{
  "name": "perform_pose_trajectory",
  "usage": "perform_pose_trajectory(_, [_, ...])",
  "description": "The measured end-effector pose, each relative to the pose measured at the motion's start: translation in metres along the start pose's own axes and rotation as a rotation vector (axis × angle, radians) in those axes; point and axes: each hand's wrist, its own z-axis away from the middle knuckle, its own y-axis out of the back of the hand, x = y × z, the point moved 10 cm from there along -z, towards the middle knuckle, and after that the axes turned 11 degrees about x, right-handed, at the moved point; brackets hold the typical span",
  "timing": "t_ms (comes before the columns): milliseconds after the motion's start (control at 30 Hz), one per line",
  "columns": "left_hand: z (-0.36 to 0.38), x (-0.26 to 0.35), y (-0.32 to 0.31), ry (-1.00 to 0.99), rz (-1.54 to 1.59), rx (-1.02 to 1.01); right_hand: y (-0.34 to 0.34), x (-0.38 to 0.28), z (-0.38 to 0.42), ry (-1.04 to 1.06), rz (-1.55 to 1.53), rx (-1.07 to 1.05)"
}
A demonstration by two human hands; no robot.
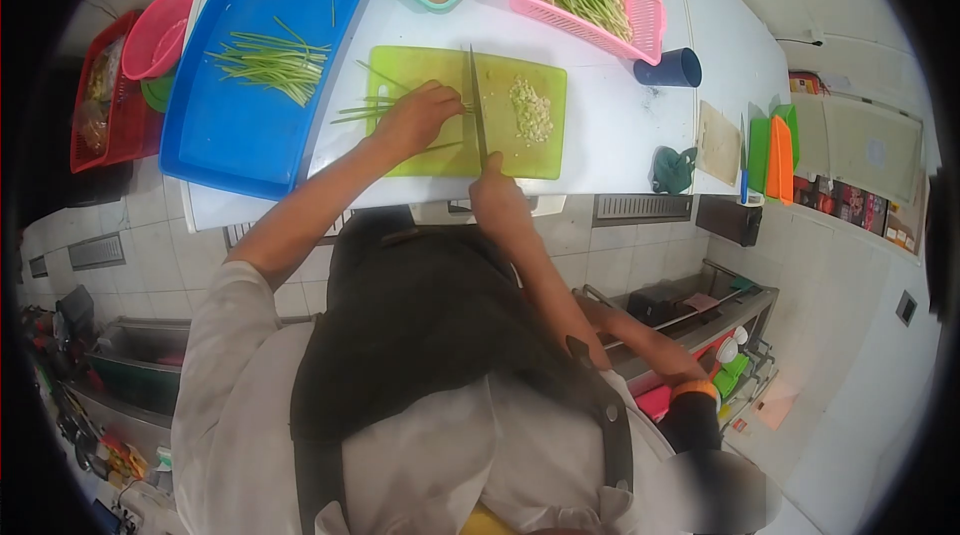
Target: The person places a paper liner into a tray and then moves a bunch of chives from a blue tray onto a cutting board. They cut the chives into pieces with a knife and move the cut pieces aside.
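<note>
Green board (500, 125): one knife (477, 100), one chopped pile (532, 110), two hands.

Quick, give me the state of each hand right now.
Left hand: pressed down on green stalks on the green cutting board.
Right hand: closed around the knife handle.

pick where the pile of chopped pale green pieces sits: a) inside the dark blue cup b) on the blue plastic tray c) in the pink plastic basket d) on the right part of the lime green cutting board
d: the pile of chopped pale green pieces lies on the lime green cutting board, to the right of the knife blade gripped by the right hand.
</note>
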Motion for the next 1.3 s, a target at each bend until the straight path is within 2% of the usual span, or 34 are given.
perform_pose_trajectory(100, [0.000, 0.001, 0.000, 0.003, 0.010, -0.004, 0.010, -0.008, -0.020, 0.029, -0.010, -0.021])
perform_pose_trajectory(233, [-0.003, -0.004, 0.000, -0.015, -0.003, 0.001, 0.035, -0.024, 0.005, 0.014, -0.023, -0.020])
perform_pose_trajectory(367, [-0.002, 0.003, 0.003, -0.014, 0.016, 0.022, 0.005, -0.015, -0.012, -0.005, -0.037, 0.033])
perform_pose_trajectory(467, [0.002, 0.000, 0.000, -0.001, 0.027, -0.015, 0.031, -0.025, -0.013, 0.041, -0.054, -0.006])
perform_pose_trajectory(600, [-0.004, -0.003, -0.001, 0.014, 0.018, -0.066, 0.013, -0.017, 0.006, 0.011, -0.023, 0.062])
perform_pose_trajectory(800, [-0.002, -0.004, -0.002, -0.049, 0.036, -0.037, 0.028, -0.025, -0.003, 0.005, -0.042, 0.016])
perform_pose_trajectory(900, [-0.001, -0.003, 0.001, -0.051, 0.050, -0.009, 0.014, -0.018, 0.000, -0.010, -0.037, 0.042])
perform_pose_trajectory(1000, [0.000, -0.005, -0.004, -0.066, 0.024, -0.072, 0.009, -0.019, -0.008, -0.008, -0.052, 0.035])
perform_pose_trajectory(1067, [-0.001, -0.002, -0.007, -0.099, -0.005, -0.130, 0.032, -0.030, -0.002, 0.012, -0.055, -0.009])
perform_pose_trajectory(1167, [-0.010, 0.004, -0.009, -0.161, -0.076, -0.224, 0.012, -0.025, 0.005, 0.041, -0.033, 0.044])
perform_pose_trajectory(1300, [-0.018, 0.012, -0.017, -0.279, -0.158, -0.356, 0.018, -0.030, -0.006, -0.007, -0.033, -0.029])
